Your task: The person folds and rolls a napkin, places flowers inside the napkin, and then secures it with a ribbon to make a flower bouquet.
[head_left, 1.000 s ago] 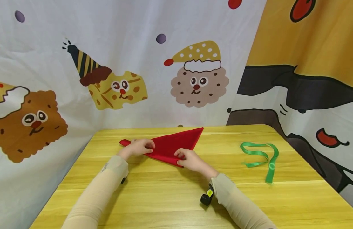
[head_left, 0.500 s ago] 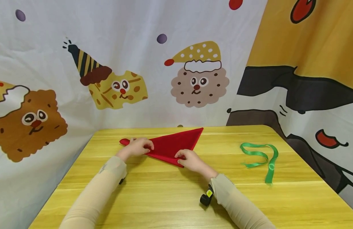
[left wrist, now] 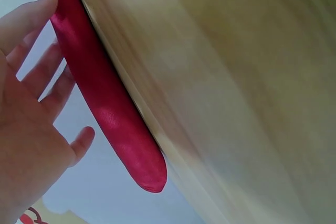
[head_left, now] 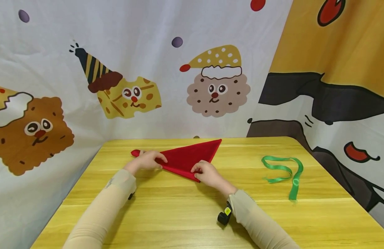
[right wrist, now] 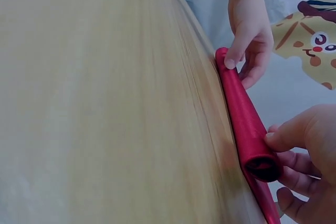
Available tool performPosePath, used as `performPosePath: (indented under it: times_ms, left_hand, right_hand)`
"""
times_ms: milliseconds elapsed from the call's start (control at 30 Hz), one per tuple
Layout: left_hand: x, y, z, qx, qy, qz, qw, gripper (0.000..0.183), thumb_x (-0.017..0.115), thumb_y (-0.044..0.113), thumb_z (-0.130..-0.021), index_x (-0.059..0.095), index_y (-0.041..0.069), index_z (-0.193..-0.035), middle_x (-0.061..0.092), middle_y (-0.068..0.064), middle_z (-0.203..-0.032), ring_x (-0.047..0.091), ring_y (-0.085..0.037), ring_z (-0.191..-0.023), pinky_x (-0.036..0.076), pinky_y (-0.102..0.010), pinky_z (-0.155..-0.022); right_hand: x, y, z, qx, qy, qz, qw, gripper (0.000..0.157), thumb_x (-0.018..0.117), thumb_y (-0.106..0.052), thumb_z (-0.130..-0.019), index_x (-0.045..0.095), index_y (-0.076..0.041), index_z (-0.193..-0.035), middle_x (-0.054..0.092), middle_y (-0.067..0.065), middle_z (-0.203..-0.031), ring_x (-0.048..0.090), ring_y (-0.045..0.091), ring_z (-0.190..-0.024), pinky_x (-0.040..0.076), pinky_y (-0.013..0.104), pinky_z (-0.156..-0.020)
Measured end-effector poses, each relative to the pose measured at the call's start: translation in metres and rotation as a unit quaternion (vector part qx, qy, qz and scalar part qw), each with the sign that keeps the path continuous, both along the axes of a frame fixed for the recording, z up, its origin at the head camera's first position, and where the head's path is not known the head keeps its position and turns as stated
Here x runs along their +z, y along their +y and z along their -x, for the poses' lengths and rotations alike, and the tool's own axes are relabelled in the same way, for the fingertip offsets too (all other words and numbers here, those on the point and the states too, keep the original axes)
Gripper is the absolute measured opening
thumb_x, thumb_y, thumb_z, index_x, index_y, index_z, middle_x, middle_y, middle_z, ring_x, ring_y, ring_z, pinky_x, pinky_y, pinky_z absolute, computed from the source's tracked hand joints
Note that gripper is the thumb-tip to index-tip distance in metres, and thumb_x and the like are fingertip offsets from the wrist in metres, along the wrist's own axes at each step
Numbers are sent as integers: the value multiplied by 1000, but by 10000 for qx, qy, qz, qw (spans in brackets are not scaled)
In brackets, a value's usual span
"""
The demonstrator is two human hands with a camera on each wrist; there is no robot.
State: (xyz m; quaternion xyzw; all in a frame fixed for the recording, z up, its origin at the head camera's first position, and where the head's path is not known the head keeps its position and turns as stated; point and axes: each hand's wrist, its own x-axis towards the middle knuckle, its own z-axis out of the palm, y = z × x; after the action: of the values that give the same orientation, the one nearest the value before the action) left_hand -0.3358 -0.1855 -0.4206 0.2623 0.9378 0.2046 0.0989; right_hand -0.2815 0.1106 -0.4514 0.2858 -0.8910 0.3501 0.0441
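A red cloth lies at the far part of the table, its near side rolled into a tapering tube. My left hand is over the narrow left part of the roll. In the left wrist view its thumb touches the near side of the rolled cloth, with other fingertips hidden behind it and the little finger apart. My right hand holds the roll's wide right end, thumb and fingers about the hollow opening. The unrolled cloth spreads to a point at the back right.
A green ribbon lies loosely curved on the right of the wooden table. Behind the table hangs a printed curtain with cartoon figures. A black wrist camera sits below my right sleeve.
My left hand has shifted slightly left along the roll. My right hand stays at the right end, almost still. The cloth and ribbon look nearly the same.
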Motion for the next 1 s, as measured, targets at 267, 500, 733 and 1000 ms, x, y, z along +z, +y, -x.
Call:
performPosePath:
  times_ms: [267, 500, 733, 1000]
  left_hand:
    - [0, -1, 1, -14, -70, -45, 10000, 24, 74, 21, -85, 71, 24, -109, 63, 6, -119, 52, -25, -118, 13, -64, -96]
    - [0, -2, 3, 13, -155, -115, 9998, 22, 73, 24, -87, 72, 23, -110, 64, 7, -117, 53, -23, -115, 15, -60, -95]
    - [0, -1, 4, -149, -68, -29, 9999, 15, 69, 26, -91, 73, 25, -105, 65, 10, -109, 56, -20, -107, 19, -59, -93]
    - [3, 0, 6, -172, -160, 14, 9997, 13, 64, 26, -94, 72, 26, -104, 65, 14, -94, 56, -15, -96, 19, -58, -92]
  right_hand:
    - [2, -2, -2, 91, -153, -87, 9998, 15, 78, -9, -78, 71, -9, -91, 57, -3, -88, 53, 13, -79, 47, 29, -74]
    - [-2, -2, -1, 133, -380, -207, 9990, 30, 83, -10, -72, 69, -10, -98, 56, -3, -93, 51, 13, -82, 47, 31, -77]
    - [-4, 0, -1, 175, -290, -334, 9989, 29, 81, -6, -73, 68, -8, -98, 58, -1, -92, 52, 16, -82, 47, 31, -76]
    - [-2, 0, 1, 98, -441, -210, 9988, 18, 74, -4, -81, 66, -9, -97, 63, 0, -91, 58, 16, -84, 49, 34, -78]
